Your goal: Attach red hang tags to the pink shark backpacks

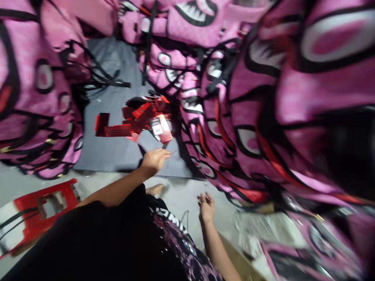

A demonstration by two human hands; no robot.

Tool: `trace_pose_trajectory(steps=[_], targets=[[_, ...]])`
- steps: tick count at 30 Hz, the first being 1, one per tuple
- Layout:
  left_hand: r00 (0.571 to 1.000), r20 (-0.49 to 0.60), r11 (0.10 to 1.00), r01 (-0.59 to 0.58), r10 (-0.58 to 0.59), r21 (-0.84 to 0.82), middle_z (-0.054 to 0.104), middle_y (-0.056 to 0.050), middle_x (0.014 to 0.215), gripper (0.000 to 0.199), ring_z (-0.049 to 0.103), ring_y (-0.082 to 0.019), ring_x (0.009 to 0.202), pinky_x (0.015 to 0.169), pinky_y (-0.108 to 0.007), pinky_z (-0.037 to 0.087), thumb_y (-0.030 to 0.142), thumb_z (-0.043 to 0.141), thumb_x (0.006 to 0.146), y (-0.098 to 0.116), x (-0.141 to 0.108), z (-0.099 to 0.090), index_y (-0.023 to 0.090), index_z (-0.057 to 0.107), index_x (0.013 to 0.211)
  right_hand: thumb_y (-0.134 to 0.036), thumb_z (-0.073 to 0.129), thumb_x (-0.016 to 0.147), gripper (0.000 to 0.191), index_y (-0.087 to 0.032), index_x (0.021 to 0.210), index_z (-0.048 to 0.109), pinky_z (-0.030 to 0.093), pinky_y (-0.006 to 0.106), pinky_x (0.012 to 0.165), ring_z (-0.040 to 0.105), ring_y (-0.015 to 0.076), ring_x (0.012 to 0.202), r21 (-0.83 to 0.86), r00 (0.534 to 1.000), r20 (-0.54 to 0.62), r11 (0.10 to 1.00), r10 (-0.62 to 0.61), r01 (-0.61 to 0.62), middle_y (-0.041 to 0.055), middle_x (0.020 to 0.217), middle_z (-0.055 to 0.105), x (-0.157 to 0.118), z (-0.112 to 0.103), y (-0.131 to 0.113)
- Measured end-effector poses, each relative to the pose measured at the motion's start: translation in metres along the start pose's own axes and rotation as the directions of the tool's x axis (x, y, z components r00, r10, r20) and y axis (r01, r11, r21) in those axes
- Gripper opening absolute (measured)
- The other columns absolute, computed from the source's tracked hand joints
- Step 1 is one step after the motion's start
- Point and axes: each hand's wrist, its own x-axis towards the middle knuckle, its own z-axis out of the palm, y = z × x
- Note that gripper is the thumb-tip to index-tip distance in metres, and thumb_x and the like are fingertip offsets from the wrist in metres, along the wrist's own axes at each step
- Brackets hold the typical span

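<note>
Firstly, right hand [207,208]: fingers curled, contents unclear, short of the grey table [114,154]. Left hand [155,159]: fingertips together, contents unclear, above the table's bare front strip. Red tags [142,116]: heaped just beyond. Pink bags [316,89]: crowd both side edges.

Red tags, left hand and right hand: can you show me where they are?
Red tags [142,113]: head view, middle of the pile.
Left hand [154,159]: head view, back of the hand.
Right hand [207,208]: head view, middle of the hand.
</note>
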Motion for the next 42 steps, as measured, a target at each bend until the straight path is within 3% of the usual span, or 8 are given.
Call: trace_pose_trajectory(steps=[4,8,13,21,27,31,36,42], targets=[[0.995,0.082,0.938,-0.023,0.055,-0.345,0.072,0.001,0.082,0.016,0.065,-0.011,0.070,0.067,-0.021,0.050,0.029,0.059,0.089,0.034,0.003,0.007,0.021,0.072,0.090,-0.060,0.057,0.063,0.054,-0.019,0.098,0.053,0.049,0.030,0.064,0.064,0.0168,0.070,0.049,0.992,-0.123,0.998,-0.032,0.038,0.0059,0.090,0.063,-0.008,-0.006,-0.005],[0.954,0.299,0.850,0.143,0.018,-0.507,0.069,0.003,0.070,0.016,0.058,-0.009,0.059,0.056,-0.019,0.044,0.031,0.062,0.083,0.063,-0.009,0.042,0.019,0.072,0.085,-0.054,0.053,0.078,0.045,-0.019,0.106,0.055,0.051,0.032,0.081,0.063,0.0160,0.082,0.021,0.975,-0.151,0.985,-0.166,0.171,0.0068,0.099,0.065,-0.009,-0.021,-0.024],[0.864,0.503,0.889,0.236,-0.007,-0.393,0.069,0.001,0.071,0.019,0.059,-0.011,0.061,0.060,-0.020,0.044,0.029,0.058,0.085,0.081,-0.022,0.086,0.017,0.072,0.089,-0.045,0.049,0.088,0.052,-0.019,0.133,0.046,0.046,0.033,0.090,0.058,0.0176,0.085,-0.267,0.928,-0.059,0.901,-0.369,0.342,0.0076,0.102,0.064,-0.018,-0.027,-0.049],[0.866,0.500,0.991,0.065,0.003,-0.118,0.073,-0.005,0.095,0.021,0.064,-0.020,0.088,0.074,-0.027,0.044,0.021,0.054,0.089,0.081,-0.001,0.143,0.022,0.074,0.096,-0.033,0.037,0.092,0.038,-0.018,0.118,0.062,0.045,0.035,0.081,0.057,0.0221,0.080,-0.587,0.845,0.112,0.652,-0.522,0.480,0.0106,0.094,0.062,0.003,-0.042,-0.053],[0.850,0.525,0.996,0.008,0.037,-0.084,0.071,-0.006,0.098,0.022,0.064,-0.022,0.091,0.078,-0.030,0.044,0.018,0.053,0.090,0.087,0.003,0.167,0.023,0.074,0.098,-0.025,0.037,0.088,0.028,-0.018,0.109,0.054,0.049,0.034,0.085,0.063,0.0186,0.085,-0.438,0.840,0.097,0.735,-0.534,0.518,0.0110,0.104,0.062,-0.002,-0.054,-0.047],[0.839,0.539,0.994,-0.013,0.072,-0.113,0.071,-0.005,0.103,0.023,0.064,-0.021,0.096,0.081,-0.030,0.044,0.021,0.053,0.091,0.096,0.002,0.174,0.024,0.073,0.100,-0.035,0.036,0.093,0.030,-0.019,0.116,0.048,0.052,0.032,0.084,0.066,0.0153,0.083,-0.206,0.904,0.035,0.882,-0.427,0.425,0.0105,0.112,0.063,-0.001,-0.049,-0.042],[0.819,0.569,0.986,0.024,0.075,-0.165,0.072,-0.004,0.102,0.022,0.063,-0.021,0.097,0.082,-0.029,0.044,0.023,0.052,0.090,0.113,0.007,0.188,0.024,0.073,0.098,-0.036,0.046,0.088,0.021,-0.020,0.092,0.057,0.050,0.030,0.077,0.064,0.0158,0.073,-0.211,0.948,0.032,0.925,-0.318,0.317,0.0050,0.091,0.067,0.004,-0.049,-0.047],[0.677,0.730,0.957,0.135,0.099,-0.255,0.073,0.002,0.076,0.024,0.060,-0.013,0.066,0.064,-0.022,0.043,0.032,0.048,0.091,0.104,0.017,0.188,0.021,0.069,0.096,-0.033,0.054,0.082,0.012,-0.022,0.082,0.057,0.045,0.029,0.077,0.059,0.0164,0.072,-0.189,0.979,-0.062,0.966,-0.193,0.179,0.0025,0.079,0.064,-0.001,-0.081,-0.050]])
